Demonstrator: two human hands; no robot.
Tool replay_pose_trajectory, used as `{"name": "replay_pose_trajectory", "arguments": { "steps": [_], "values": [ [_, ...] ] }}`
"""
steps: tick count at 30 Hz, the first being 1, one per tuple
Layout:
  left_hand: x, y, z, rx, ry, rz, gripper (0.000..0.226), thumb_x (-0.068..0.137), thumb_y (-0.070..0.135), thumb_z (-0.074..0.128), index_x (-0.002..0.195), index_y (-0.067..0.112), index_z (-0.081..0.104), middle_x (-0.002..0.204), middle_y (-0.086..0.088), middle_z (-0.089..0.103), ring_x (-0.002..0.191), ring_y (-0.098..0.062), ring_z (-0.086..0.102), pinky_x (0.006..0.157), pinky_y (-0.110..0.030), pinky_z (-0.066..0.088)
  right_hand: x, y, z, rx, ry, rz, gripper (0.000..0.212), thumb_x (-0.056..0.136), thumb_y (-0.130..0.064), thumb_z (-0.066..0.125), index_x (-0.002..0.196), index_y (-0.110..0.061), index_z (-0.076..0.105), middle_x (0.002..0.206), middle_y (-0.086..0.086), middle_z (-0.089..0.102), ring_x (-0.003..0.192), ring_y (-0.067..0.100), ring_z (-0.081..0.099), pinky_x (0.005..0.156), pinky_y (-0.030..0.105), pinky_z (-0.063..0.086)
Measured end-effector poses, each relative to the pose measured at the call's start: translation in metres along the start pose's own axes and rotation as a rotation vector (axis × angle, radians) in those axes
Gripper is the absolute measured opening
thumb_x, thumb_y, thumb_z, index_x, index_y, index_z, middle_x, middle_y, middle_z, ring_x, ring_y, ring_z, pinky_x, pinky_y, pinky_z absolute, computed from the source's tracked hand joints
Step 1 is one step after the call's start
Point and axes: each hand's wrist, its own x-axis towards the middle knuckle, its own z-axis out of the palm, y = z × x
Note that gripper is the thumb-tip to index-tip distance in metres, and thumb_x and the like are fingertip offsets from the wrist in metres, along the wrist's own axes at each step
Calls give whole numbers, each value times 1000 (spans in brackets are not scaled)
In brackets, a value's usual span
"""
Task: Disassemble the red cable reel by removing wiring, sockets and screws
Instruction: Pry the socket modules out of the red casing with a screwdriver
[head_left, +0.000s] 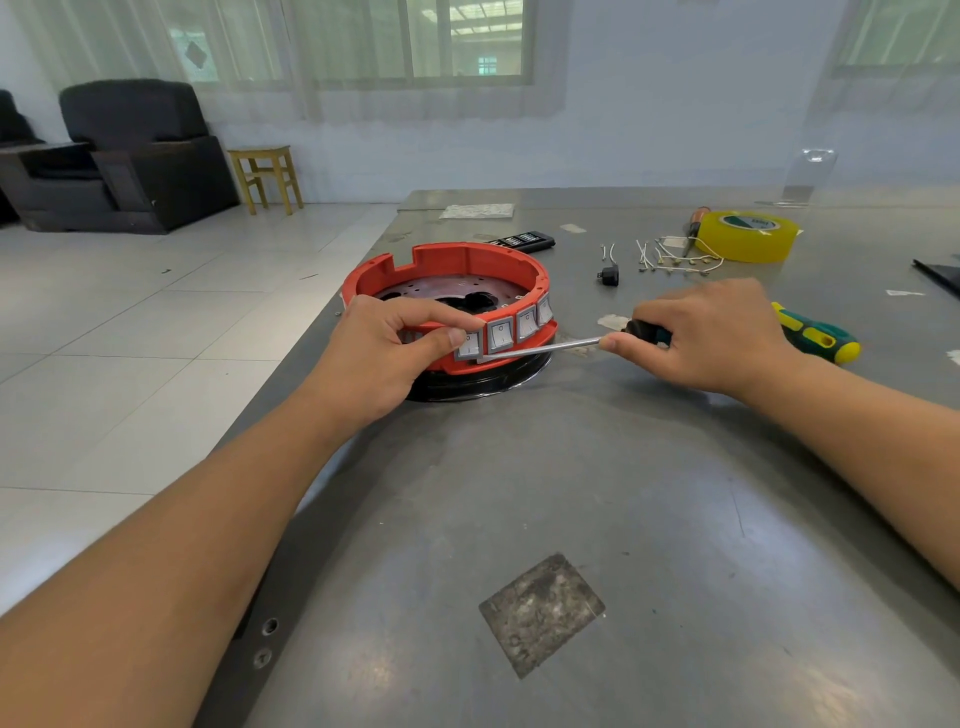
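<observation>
The red cable reel lies flat on the grey metal table, over a black base ring. A row of grey rocker switches lines its near wall. My left hand grips the near left rim, thumb pressing the leftmost switch. My right hand holds a screwdriver by its dark handle. The shaft points left, and its tip sits under the leftmost switches.
A second green and yellow screwdriver lies behind my right hand. Loose white wires, a small black part, a yellow tape roll and a black case lie farther back. The table's left edge runs just left of the reel.
</observation>
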Motion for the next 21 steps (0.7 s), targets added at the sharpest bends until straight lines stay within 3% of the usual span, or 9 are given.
{"name": "replay_pose_trajectory", "arguments": {
  "steps": [3,7,11,16,21],
  "values": [
    [0,0,0,6,-2,2,24,100,16,70,113,33,79,108,34,60,98,37,48,72,6,41,-4,-5,-1,26,87,18,65,94,-76,35,63,-24,58,54,-8,48,50,22,49,49,25,25],
    [1,0,-1,7,-2,-8,23,100,17,70,110,36,79,108,35,60,98,37,48,73,5,42,-4,-5,-1,26,168,29,62,98,-73,42,70,-22,63,60,-3,51,58,23,51,55,29,24],
    [2,2,-1,22,-26,-40,24,99,24,70,108,45,77,110,35,59,96,37,46,73,5,44,0,-10,3,-8,259,33,58,98,-68,49,76,-17,64,70,3,58,68,29,55,65,38,36],
    [1,4,-1,27,-36,-38,23,100,24,69,112,42,77,112,36,56,96,39,44,71,5,43,3,-18,4,16,203,35,59,97,-70,46,80,-18,66,76,3,62,73,29,56,71,39,37],
    [-3,5,-2,27,-33,7,24,101,19,68,118,32,79,112,34,59,99,36,48,74,5,43,1,-15,-1,62,104,66,63,94,-74,41,68,-20,61,61,-1,53,61,26,52,57,33,31]
  ]
}}
